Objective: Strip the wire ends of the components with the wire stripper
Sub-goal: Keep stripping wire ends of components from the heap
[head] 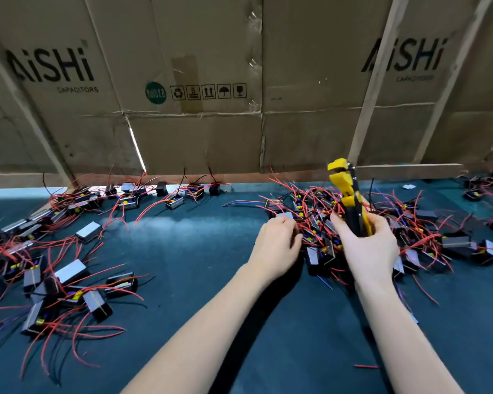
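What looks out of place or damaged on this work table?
A short red wire offcut lies alone on the green mat, near the right forearm and apart from the piles. The cardboard wall behind is creased, with a slit letting light through at its lower left. The tangled components look merely heaped.

left hand [276, 245] | bare, no glove, ring or watch visible | right hand [367, 248] | bare likewise | forearms | uncovered, sleeves apparently beyond the frame's bottom edge
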